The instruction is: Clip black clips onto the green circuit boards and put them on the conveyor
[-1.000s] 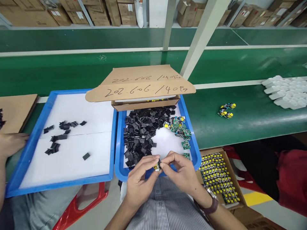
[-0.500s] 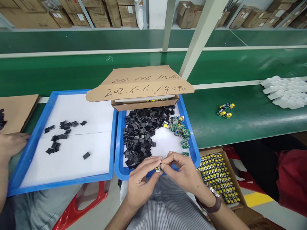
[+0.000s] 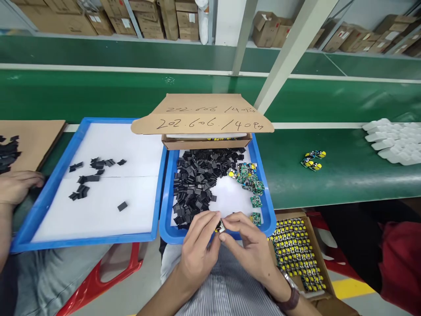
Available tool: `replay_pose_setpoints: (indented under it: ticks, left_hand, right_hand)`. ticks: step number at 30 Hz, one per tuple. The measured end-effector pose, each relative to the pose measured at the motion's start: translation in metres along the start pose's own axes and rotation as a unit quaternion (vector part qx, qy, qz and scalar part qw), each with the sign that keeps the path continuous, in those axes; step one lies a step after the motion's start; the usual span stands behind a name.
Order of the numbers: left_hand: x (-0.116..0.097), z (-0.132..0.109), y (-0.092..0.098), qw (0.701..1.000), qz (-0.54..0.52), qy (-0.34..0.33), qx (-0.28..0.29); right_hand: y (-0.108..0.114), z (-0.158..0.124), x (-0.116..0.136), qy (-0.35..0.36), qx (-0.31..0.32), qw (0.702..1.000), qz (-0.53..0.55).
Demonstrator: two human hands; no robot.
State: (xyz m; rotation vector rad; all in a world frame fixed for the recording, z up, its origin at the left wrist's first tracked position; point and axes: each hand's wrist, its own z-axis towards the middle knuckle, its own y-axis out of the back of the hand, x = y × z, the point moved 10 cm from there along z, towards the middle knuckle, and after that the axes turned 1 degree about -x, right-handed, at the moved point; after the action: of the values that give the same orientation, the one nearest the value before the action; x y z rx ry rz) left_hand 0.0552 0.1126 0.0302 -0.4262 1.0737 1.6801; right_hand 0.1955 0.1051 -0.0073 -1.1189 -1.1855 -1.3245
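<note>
Close to my body, at the front rim of the blue tray (image 3: 168, 235), my left hand (image 3: 199, 240) pinches a small circuit board (image 3: 220, 226) with a yellow part on it. My right hand (image 3: 248, 241), wearing a wristwatch, has its thumb and forefinger on the board's right side. Fingertips hide much of the board. Behind my left hand, black rectangular pieces (image 3: 194, 175) lie heaped in the tray. Several green circuit boards (image 3: 249, 177) lie along the tray's right side, some with yellow parts.
An inscribed cardboard box (image 3: 207, 144) sits across the tray's back. To the left is a second tray (image 3: 98, 219) with scattered black pieces; a co-worker's hand (image 3: 16, 186) rests beyond it. Low on the right, a carton (image 3: 320, 245) holds rows of boards. White plastic trays (image 3: 394, 140) lie far right.
The board has turned between my fingers and shows a pale side. My right thumb and forefinger have shifted slightly on it. The whole view has moved a little to the left.
</note>
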Motion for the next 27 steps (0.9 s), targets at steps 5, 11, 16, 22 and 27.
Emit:
replay_pose_setpoints:
  ticks: [5, 11, 16, 22, 27]
  left_hand:
    - [-0.001, 0.001, -0.002, 1.000, -0.005, -0.017, -0.001]
    - [0.001, 0.015, -0.021, 0.999, 0.007, -0.007, 0.036]
    - [0.011, 0.028, -0.010, 0.999, 0.035, -0.001, 0.020]
    - [0.024, 0.027, -0.001, 0.996, 0.070, -0.016, 0.058]
    - [0.038, 0.021, 0.011, 0.987, 0.144, -0.006, 0.067]
  right_hand:
    - [-0.006, 0.005, 0.002, -0.006, 0.018, 1.000, -0.009]
    - [0.039, 0.020, -0.006, -0.002, -0.078, 0.994, -0.082]
    - [0.205, 0.043, -0.042, -0.076, -0.310, 0.922, -0.218]
    - [0.331, 0.071, -0.078, -0.123, -0.368, 0.887, -0.248]
    - [0.343, 0.078, -0.076, -0.133, -0.350, 0.875, -0.307]
